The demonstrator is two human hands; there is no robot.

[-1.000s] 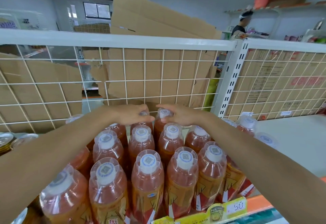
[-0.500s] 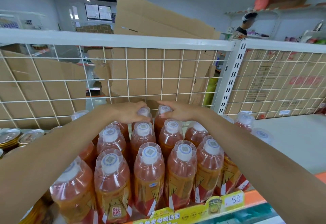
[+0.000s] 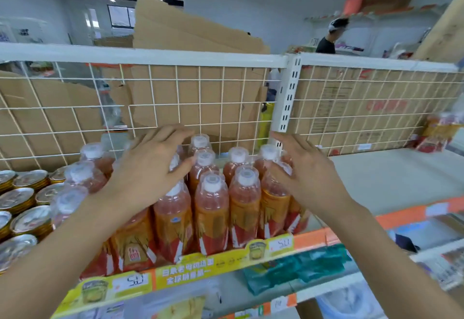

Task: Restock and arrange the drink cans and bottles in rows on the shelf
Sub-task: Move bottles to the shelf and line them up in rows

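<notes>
Several orange tea bottles (image 3: 212, 208) with white caps stand in rows on the shelf (image 3: 391, 183), reaching back to the wire grid (image 3: 208, 100). My left hand (image 3: 148, 168) hovers over the left rows with fingers spread, holding nothing. My right hand (image 3: 303, 170) is spread too, its palm against the rightmost bottles (image 3: 275, 200). Gold-topped cans (image 3: 22, 198) fill the shelf to the left of the bottles.
Right of the bottles lies bare white shelf, with a red and yellow packet (image 3: 437, 130) at its far end. Cardboard sheets (image 3: 190, 35) stand behind the grid. A person (image 3: 329, 40) stands in the far aisle. Lower shelves (image 3: 296, 266) hold blurred goods.
Both hands have let go of the rear bottle caps, pulled back toward me and spread open. The view has drawn back and tilted down, showing the shelf edge and lower shelves.
</notes>
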